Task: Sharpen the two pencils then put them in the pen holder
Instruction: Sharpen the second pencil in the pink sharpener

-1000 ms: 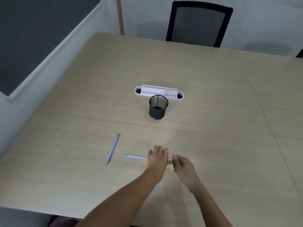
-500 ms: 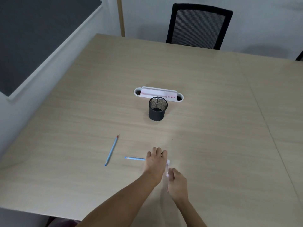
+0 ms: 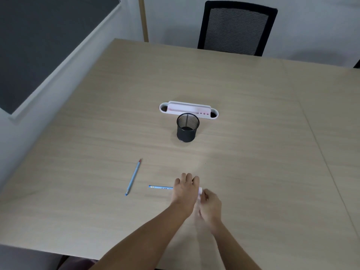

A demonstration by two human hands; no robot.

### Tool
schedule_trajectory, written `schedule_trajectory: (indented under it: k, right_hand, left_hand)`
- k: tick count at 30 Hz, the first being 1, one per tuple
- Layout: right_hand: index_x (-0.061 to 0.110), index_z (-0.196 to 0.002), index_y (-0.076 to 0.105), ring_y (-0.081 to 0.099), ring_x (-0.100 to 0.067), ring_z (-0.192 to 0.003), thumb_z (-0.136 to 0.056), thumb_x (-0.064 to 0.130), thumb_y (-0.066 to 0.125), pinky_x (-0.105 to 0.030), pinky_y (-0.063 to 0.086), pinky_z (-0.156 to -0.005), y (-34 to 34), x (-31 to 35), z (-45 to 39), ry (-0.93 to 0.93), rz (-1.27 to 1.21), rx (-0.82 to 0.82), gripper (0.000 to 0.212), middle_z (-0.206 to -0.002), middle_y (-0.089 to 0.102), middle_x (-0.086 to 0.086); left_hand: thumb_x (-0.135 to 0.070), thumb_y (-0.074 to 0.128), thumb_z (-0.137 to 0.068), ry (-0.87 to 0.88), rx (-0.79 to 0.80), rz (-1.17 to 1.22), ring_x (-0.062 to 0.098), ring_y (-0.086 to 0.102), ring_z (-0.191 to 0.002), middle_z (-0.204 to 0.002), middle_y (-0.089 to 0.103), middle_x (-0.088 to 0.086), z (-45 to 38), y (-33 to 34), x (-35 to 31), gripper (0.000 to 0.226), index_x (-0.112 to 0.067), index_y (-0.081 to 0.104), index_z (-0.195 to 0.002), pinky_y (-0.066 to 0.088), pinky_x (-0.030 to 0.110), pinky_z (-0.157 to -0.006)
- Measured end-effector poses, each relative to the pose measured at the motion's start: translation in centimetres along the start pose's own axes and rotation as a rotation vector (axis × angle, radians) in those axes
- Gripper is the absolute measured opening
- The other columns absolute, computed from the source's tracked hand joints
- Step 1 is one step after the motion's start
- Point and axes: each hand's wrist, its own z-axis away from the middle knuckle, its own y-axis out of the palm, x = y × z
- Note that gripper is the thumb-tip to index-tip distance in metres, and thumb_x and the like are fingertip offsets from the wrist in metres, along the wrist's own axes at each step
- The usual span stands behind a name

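Note:
My left hand (image 3: pixel 185 190) grips a blue pencil (image 3: pixel 160 187) that sticks out level to the left, just above the table. My right hand (image 3: pixel 210 205) pinches a small pale sharpener (image 3: pixel 200 191) against the pencil's hidden right end. A second blue pencil (image 3: pixel 133 177) with a red tip lies loose on the table to the left, tip pointing away from me. The black mesh pen holder (image 3: pixel 187 130) stands upright farther back, with nothing visible inside it.
A white oblong desk organiser (image 3: pixel 188 110) sits right behind the pen holder. The wooden table (image 3: pixel 253 152) stretches wide to the right and back. A black mesh chair (image 3: pixel 236 28) stands at the far edge. A wall with a dark panel runs along the left.
My right hand has twisted and dropped closer to me at the sharpener, then come back up slightly. The left hand and its pencil have held still. The loose pencil has not moved.

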Motion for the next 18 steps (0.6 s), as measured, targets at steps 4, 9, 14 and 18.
schedule_trajectory:
  k: [4, 9, 14, 18]
  right_hand:
    - [0.011, -0.059, 0.036, 0.037, -0.018, -0.047, -0.094, 0.040, 0.036, -0.037, 0.038, -0.050, -1.7, -0.3, 4.2, -0.074, -0.078, 0.042, 0.045, -0.049, 0.035, 0.001]
    - [0.003, -0.063, 0.053, 0.047, -0.017, -0.041, -0.096, 0.029, 0.044, -0.027, 0.039, -0.047, -4.6, 4.2, 1.6, -0.143, -0.206, 0.132, 0.043, -0.046, 0.052, 0.004]
    - [0.022, -0.063, 0.054, 0.055, -0.025, -0.054, -0.086, 0.029, 0.061, -0.038, 0.048, -0.060, -1.5, 3.2, -4.3, 0.023, -0.141, 0.026, 0.025, -0.056, 0.058, -0.002]
    - [0.015, -0.058, 0.049, 0.053, -0.025, -0.049, -0.088, 0.021, 0.046, -0.034, 0.042, -0.050, 0.5, 0.0, -1.4, 0.016, 0.003, -0.035, 0.031, -0.049, 0.053, 0.000]
  left_hand:
    - [-0.028, 0.086, -0.026, 0.005, 0.000, 0.016, 0.020, 0.050, -0.068, -0.071, 0.054, 0.001, -0.6, 0.3, 0.3, 0.068, -0.017, 0.043, -0.078, 0.036, 0.026, -0.051]
    - [-0.023, 0.065, -0.078, 0.037, -0.055, -0.008, 0.026, 0.045, -0.104, -0.109, 0.048, 0.007, 0.0, 0.5, 0.1, 0.040, -0.014, 0.038, -0.107, 0.041, 0.033, -0.078]
    - [-0.027, 0.083, -0.051, 0.004, -0.031, 0.035, 0.022, 0.053, -0.087, -0.091, 0.057, 0.002, 0.1, -0.2, 0.1, 0.056, -0.018, 0.050, -0.095, 0.044, 0.030, -0.064]
    - [-0.024, 0.085, -0.035, 0.006, -0.012, -0.011, 0.021, 0.054, -0.077, -0.080, 0.057, 0.001, -0.2, -0.1, 0.3, 0.060, -0.018, 0.053, -0.085, 0.041, 0.028, -0.056]
